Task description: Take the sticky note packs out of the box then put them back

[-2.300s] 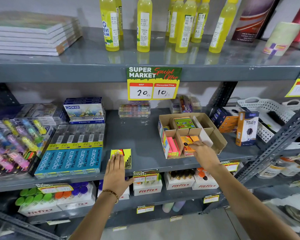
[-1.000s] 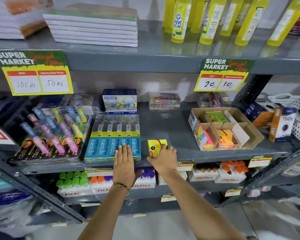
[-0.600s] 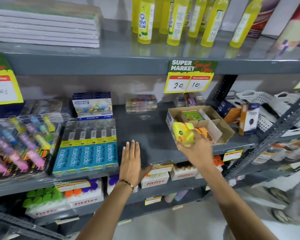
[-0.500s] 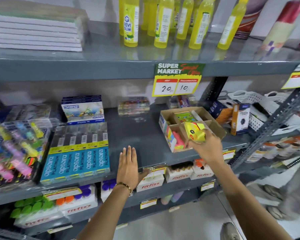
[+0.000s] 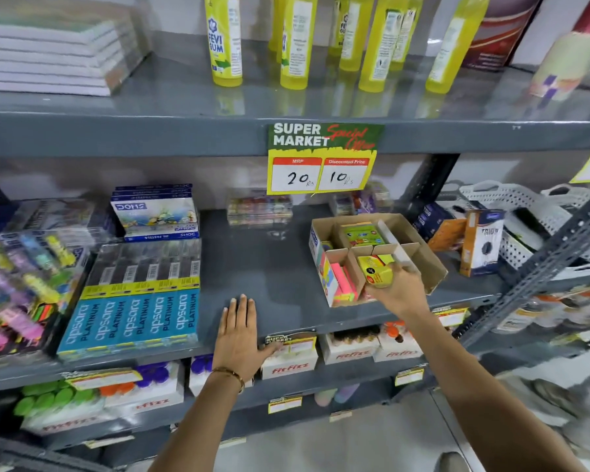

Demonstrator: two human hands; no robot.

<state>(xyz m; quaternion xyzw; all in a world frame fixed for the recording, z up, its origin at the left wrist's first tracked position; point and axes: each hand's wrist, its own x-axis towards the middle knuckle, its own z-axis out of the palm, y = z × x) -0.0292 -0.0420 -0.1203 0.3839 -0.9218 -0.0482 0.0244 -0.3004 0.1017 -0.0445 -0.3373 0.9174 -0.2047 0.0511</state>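
A brown cardboard box [image 5: 430, 264] with dividers stands on the middle grey shelf, right of centre. A green pack [image 5: 361, 234] lies in its back compartment and pink packs [image 5: 344, 281] stand in its front left one. My right hand [image 5: 401, 291] grips a yellow sticky note pack [image 5: 375, 272] over the box's front middle compartment. My left hand [image 5: 239, 332] lies flat, fingers together, on the shelf's front edge, holding nothing.
Blue Apsara pencil boxes [image 5: 133, 315] and highlighter packs [image 5: 17, 284] lie to the left. A Doms box stack [image 5: 155, 216] and clear cases [image 5: 259, 207] sit at the back. Trio cartons [image 5: 482, 243] and white baskets [image 5: 525, 212] stand right. Yellow glue bottles [image 5: 293, 42] line the upper shelf.
My right hand picked the yellow pack up from the shelf beside my left hand and carried it right to the box. My left hand stayed on the shelf edge.
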